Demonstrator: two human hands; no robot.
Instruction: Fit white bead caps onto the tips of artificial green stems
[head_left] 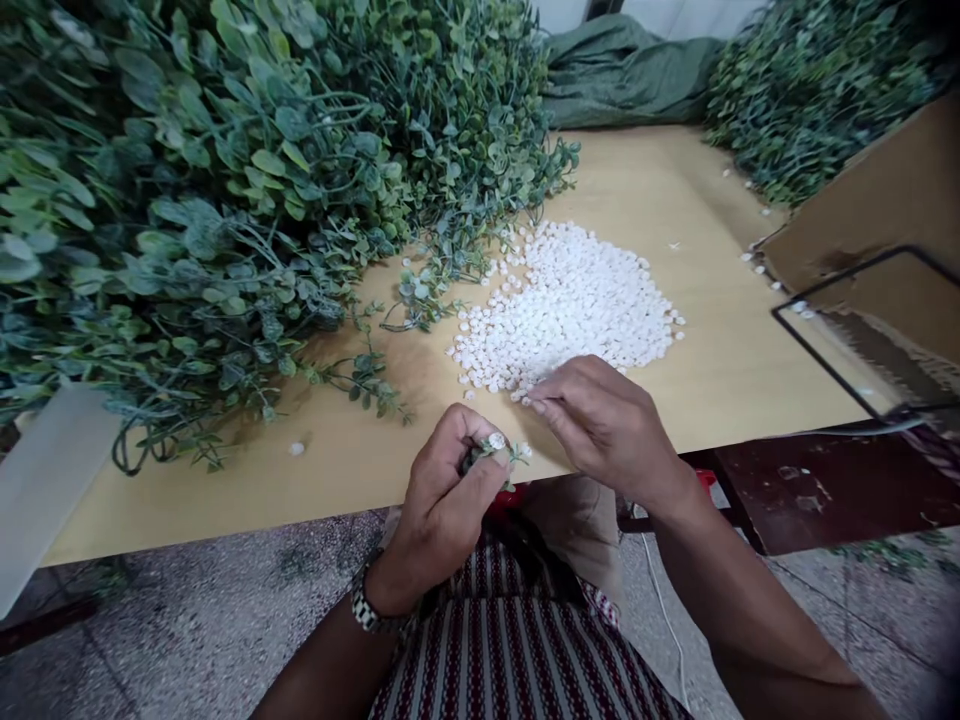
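My left hand [448, 495], with a watch on its wrist, is closed around a sprig of artificial greenery [516, 455]. A small white disc [496, 440] sits at the sprig's tip, above my thumb. To its right, my right hand [600, 425] is closed in a pinch at the front edge of a pile of small white discs [574, 300]. One disc [526, 401] shows at its fingertips. Both hands are over the table's near edge, apart from each other. The rest of the sprig is hidden inside my left fist.
A large heap of artificial greenery [285, 190] covers the table's left side; another bunch [817, 95] lies at the far right. A dark green cloth bundle [634, 75] rests at the back. On the right stand a cardboard box [877, 200] and a black wire frame [821, 355].
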